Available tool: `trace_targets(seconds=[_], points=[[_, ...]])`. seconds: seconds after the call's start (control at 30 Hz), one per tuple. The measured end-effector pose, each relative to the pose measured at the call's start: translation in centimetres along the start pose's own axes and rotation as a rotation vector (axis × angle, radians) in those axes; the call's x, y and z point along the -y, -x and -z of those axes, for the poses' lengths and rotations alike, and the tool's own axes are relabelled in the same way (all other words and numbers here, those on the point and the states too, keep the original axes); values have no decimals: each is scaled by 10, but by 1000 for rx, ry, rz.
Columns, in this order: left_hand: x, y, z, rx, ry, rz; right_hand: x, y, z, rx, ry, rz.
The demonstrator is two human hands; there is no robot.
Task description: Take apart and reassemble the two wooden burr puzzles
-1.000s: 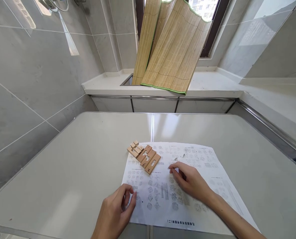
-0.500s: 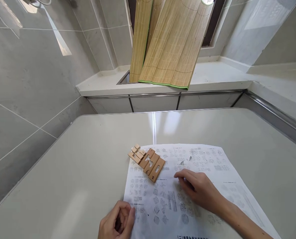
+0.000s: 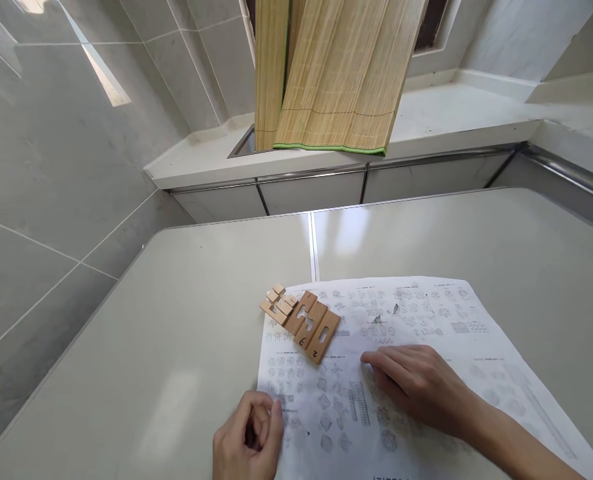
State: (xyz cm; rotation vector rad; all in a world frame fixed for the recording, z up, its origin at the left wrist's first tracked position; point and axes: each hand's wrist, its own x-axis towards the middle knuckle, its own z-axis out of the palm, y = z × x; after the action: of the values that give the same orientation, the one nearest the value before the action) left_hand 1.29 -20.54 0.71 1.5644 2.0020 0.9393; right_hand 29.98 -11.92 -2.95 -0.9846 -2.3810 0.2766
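Observation:
A large printed sheet (image 3: 341, 387) with rows of small diagrams lies on the table. Over its upper left edge rests a group of flat wooden puzzle pieces (image 3: 310, 327), some marked with numbers and cut with slots, with small wooden blocks (image 3: 280, 299) at the far end. My right hand (image 3: 421, 383) lies palm down on the sheet, index finger stretched out, to the right of the wooden pieces and apart from them. At the sheet's left edge, my left hand (image 3: 249, 433) is curled into a loose fist, nothing visible inside it.
The pale table (image 3: 201, 320) has a seam running down its far half. Two small dark scraps or marks (image 3: 395, 309) show on the upper part of the sheet. Beyond the table, a bamboo mat (image 3: 341, 80) hangs over a white ledge (image 3: 456, 113), and grey tiled walls stand around.
The camera view has shifted and tilted slightly. My right hand's fingers now lie flatter and closer together on the sheet. My left hand and the wooden pieces keep their places on the table.

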Motion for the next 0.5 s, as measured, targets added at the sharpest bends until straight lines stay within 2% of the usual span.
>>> trace_targets(seconds=[0.17, 0.5], points=[[-3, -10, 1, -23, -24, -45, 0, -1, 4, -60, -23, 47], [-10, -19, -4, -76, -10, -53, 2, 2, 6, -25, -34, 12]])
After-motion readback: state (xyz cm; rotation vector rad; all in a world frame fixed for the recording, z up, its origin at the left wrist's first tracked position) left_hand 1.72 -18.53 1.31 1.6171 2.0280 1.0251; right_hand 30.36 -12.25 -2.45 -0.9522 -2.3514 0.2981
